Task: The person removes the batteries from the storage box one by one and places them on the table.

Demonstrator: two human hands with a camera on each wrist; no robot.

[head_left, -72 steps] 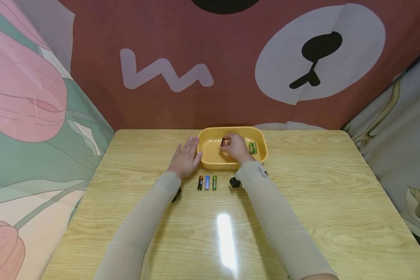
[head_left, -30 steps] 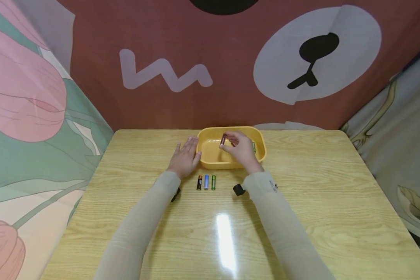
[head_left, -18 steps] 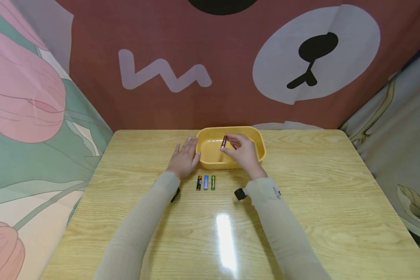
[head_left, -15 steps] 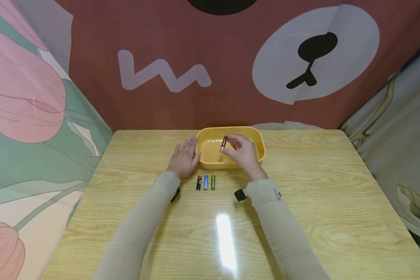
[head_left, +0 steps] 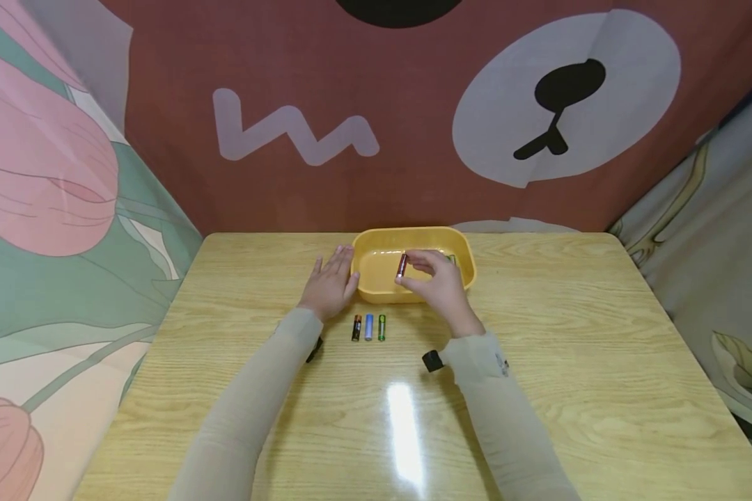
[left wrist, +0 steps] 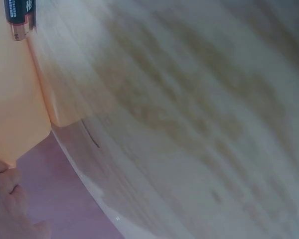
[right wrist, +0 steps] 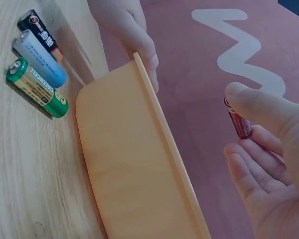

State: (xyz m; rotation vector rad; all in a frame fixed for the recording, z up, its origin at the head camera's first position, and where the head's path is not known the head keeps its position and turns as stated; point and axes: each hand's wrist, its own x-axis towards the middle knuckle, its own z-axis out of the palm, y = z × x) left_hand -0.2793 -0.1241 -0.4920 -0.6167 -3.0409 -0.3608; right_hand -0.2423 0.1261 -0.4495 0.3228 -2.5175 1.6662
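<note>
Between the thumb and fingertips of my right hand (head_left: pixel 440 280) I pinch a dark red battery (head_left: pixel 402 266) by its ends, held above the yellow plastic basin (head_left: pixel 376 296). The right wrist view shows the same red battery (right wrist: pixel 240 124) raised beyond the basin's rim. My left hand (head_left: pixel 331 284) lies with straight fingers against the basin's left side. In front of the basin, three batteries lie in a row on the table: a black one (head_left: pixel 356 328), a light blue one (head_left: pixel 369 327) and a green one (head_left: pixel 382 328). A bit of green battery (head_left: pixel 452 259) shows inside the basin, mostly hidden by my right hand.
The wooden table (head_left: pixel 276 431) runs back to a reddish-brown cloth (head_left: pixel 288 195) behind the basin. Patterned cloths hang on both sides. A small black wrist camera (head_left: pixel 433 360) sticks out from my right sleeve.
My right hand has lifted the red battery from inside the basin and drawn it slightly toward me, over the near part. The left hand and the row of batteries stay put.
</note>
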